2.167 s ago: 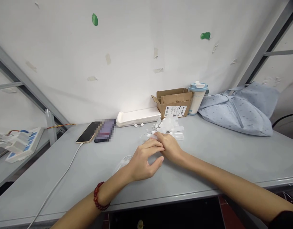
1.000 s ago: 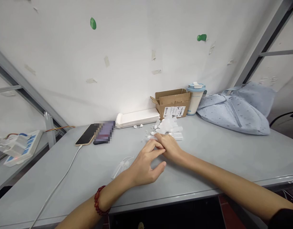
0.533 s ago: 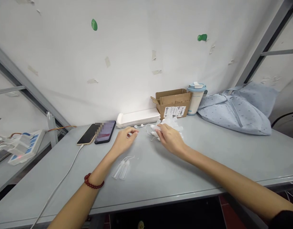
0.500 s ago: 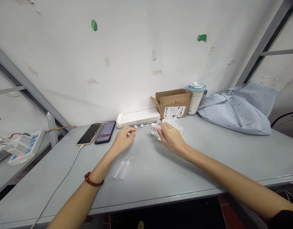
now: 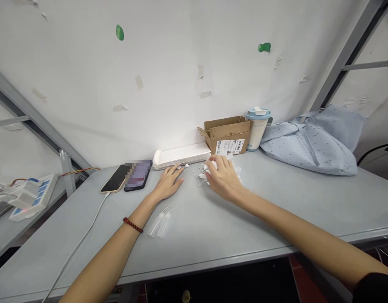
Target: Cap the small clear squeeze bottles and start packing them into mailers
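Observation:
My left hand [image 5: 167, 183] lies low over the table with its fingers spread, holding nothing. Its fingertips are beside small white pieces [image 5: 187, 165]. My right hand [image 5: 224, 179] is over a pile of translucent white tubes with thin white cords [image 5: 201, 176]. Its thumb and index finger are apart, with no held thing visible between them; the hand hides part of the pile. Nearer to me, two clear plastic tubes with thin cords [image 5: 159, 224] lie side by side on the table [image 5: 200, 235].
A stack of flat white pieces [image 5: 181, 155] lies along the wall. Beside it stand an open cardboard box [image 5: 228, 134] and a lidded cup [image 5: 257, 130]. A blue cloth bag [image 5: 310, 147] rests at the right. Two phones [image 5: 116, 179] and a charging cable [image 5: 83, 237] are at the left.
My left hand has gone from curled fingers to spread and lowered ones, slightly right. My right hand has loosened its pinch over the pile. The camera view has shifted slightly.

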`<state>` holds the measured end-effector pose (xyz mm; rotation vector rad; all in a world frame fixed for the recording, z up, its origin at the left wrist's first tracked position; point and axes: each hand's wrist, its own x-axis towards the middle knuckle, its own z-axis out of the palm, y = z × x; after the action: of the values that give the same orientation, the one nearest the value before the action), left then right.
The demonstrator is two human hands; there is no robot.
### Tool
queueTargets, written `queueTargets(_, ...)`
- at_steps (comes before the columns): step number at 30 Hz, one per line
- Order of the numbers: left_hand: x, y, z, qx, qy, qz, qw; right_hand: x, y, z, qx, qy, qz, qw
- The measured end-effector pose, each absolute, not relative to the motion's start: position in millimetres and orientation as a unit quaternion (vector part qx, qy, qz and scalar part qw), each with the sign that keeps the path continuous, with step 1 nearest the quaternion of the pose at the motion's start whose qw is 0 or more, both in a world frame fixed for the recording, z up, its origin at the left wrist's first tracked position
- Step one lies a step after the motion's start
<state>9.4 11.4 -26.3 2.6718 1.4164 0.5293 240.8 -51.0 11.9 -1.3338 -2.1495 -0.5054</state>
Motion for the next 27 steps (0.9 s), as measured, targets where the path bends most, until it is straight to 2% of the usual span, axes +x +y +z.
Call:
queueTargets(5, 10.5, 14.4, -31.1, 0.861, 0.467, 0.2, 0.017, 213.2, -84.9, 3.6, -0.317, -0.904, -0.094, 0.271)
queueTargets(12, 11.1, 15.0, -32.0, 0.852, 0.482, 0.201, 0.02, 201.1, -108.1, -1.3, -0.205, -0.96, -0.006, 0.188)
queueTargets(18, 11.8, 14.5, -31.1, 0.845, 0.5, 0.186, 0.034, 199.8, -114.9, 2.8, -0.174, -0.975, 0.003, 0.14)
queueTargets(27, 11.8, 16.0, -32.7, 0.842, 0.497, 0.209, 0.017, 194.3, -118.7, -4.4, -0.191, -0.975, -0.014, 0.116)
